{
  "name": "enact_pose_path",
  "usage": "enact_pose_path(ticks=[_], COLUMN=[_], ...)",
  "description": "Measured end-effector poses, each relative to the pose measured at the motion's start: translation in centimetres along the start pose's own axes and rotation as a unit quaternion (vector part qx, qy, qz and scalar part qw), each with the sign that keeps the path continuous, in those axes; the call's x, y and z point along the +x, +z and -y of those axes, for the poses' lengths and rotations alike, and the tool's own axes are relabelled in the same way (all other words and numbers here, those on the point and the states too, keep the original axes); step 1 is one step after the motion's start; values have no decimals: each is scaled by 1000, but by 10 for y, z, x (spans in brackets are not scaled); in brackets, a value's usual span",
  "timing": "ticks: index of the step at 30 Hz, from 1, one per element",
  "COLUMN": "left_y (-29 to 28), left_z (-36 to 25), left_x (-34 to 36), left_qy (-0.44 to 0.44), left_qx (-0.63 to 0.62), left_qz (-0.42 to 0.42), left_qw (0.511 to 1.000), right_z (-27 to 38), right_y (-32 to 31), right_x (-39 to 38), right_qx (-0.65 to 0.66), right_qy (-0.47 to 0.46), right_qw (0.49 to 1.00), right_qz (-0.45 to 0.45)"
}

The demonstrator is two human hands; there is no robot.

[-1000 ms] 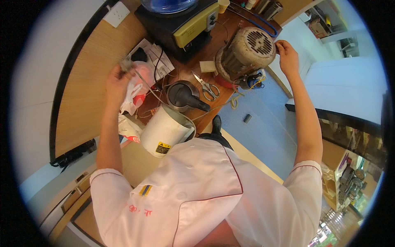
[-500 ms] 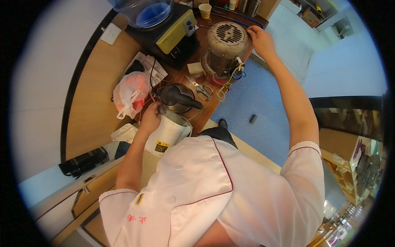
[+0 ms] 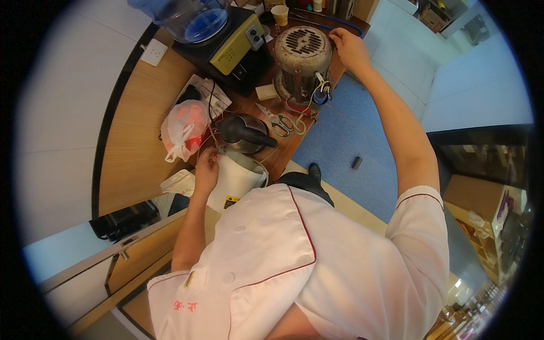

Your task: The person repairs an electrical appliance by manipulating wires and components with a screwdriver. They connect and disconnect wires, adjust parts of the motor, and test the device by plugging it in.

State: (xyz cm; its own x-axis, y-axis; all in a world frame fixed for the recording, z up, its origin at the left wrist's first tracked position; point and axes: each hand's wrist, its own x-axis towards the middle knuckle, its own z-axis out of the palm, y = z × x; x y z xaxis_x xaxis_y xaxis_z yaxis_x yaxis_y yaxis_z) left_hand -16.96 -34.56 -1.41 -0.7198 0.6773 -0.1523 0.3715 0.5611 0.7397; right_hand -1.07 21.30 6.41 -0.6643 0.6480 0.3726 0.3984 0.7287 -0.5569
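Observation:
My right hand [image 3: 351,51] has its curled fingers on the upper right edge of a rusty, vented metal motor [image 3: 303,45] with wires and a blue part. My left hand [image 3: 207,169] is closed at the rim of a white cylindrical container [image 3: 232,178]; what its fingers grip is hard to make out, among thin cords. A black-lidded kettle [image 3: 241,130] sits just behind the container. Scissors [image 3: 277,122] lie between kettle and motor, and a knotted pink-white plastic bag [image 3: 184,124] is beside the kettle.
A water dispenser [image 3: 238,51] with a blue bottle stands at the back of the wooden desk [image 3: 294,144], near a paper cup [image 3: 279,15]. A wall socket [image 3: 153,52] is at left. A small dark object [image 3: 356,162] lies on the blue floor to the right.
My left hand has come down from above the bag to the white container. My right hand stays at the motor, which now appears more upright and farther up in the view.

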Motion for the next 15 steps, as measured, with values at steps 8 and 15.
enact_pose_path(ticks=[8, 15], left_y=[2, -3], left_z=[10, 5], left_x=[-31, -50], left_qy=[-16, -21], left_qx=[13, 36], left_qz=[-26, -45], left_qw=[999, 998], right_z=[3, 2], right_y=[0, -3], right_x=[2, 2], right_qx=[-7, -2], right_qy=[0, -4], right_qw=[1000, 1000], right_qz=[5, 10])
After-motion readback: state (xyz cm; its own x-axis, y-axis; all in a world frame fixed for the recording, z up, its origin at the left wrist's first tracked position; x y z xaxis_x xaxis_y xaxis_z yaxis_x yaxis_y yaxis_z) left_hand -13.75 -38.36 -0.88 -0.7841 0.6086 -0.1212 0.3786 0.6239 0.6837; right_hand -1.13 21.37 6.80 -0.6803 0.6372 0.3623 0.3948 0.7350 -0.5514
